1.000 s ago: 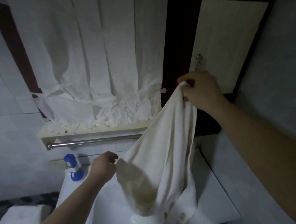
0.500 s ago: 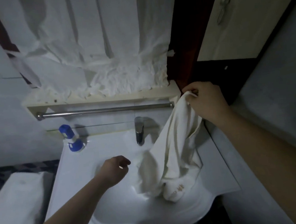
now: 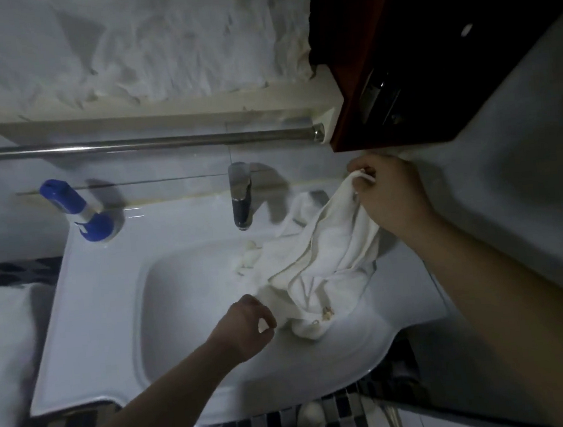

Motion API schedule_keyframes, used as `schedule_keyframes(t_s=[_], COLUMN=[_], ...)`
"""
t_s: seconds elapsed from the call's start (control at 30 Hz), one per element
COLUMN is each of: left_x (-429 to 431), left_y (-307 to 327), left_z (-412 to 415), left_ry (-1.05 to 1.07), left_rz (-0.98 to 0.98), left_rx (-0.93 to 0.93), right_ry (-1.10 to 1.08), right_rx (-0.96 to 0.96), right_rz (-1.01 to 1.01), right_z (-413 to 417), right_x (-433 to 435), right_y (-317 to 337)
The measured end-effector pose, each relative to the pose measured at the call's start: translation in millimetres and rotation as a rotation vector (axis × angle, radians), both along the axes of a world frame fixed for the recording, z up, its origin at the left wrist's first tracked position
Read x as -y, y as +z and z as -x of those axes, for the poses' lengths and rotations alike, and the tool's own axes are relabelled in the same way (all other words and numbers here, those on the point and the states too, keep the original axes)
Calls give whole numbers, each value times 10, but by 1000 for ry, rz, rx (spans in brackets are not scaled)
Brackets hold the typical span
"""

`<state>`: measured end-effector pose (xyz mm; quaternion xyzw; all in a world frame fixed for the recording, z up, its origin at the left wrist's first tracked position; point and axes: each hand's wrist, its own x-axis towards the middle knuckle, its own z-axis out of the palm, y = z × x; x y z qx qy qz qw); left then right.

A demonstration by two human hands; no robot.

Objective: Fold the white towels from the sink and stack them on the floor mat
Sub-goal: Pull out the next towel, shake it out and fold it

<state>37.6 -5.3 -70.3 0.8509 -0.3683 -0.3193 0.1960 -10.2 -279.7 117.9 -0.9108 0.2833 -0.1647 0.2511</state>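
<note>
right hand [image 3: 392, 199] pinched white towel [image 3: 326, 264] corner above sink [image 3: 109, 298], likely to open it | left hand [image 3: 246, 323] curled beside lower edge, grip unclear, probably seeking second corner

No legible text anywhere.

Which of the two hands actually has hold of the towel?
The right hand, pinching the upper corner of the white towel. The left hand is curled beside its lower end over the sink, gripping nothing.
</note>
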Motion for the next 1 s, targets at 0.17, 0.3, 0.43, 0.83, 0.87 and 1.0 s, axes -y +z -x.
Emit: schedule_keyframes(t_s=[0.17,0.3,0.43,0.83,0.87,1.0], left_x=[125,143,28,6,3,-123], left_y=[-313,-558,-607,-816,-827,-804], left_z=[69,2,-222,17,29,-170], left_ry=[-205,-140,79,-350,-366,-262], left_rz=[-353,-388,-225,-189,-220,-188], left_rx=[-19,141,198,447,478,525], right_ry=[10,-21,-61,-59,-67,-103], right_rx=[-56,-82,-102,-108,-110,-108], right_rz=[12,1,-41,-46,-54,-84], right_z=[18,42,78,60,60,49], right_x=[54,115,185,207,208,243], right_y=[-214,-375,-474,-710,-717,-735])
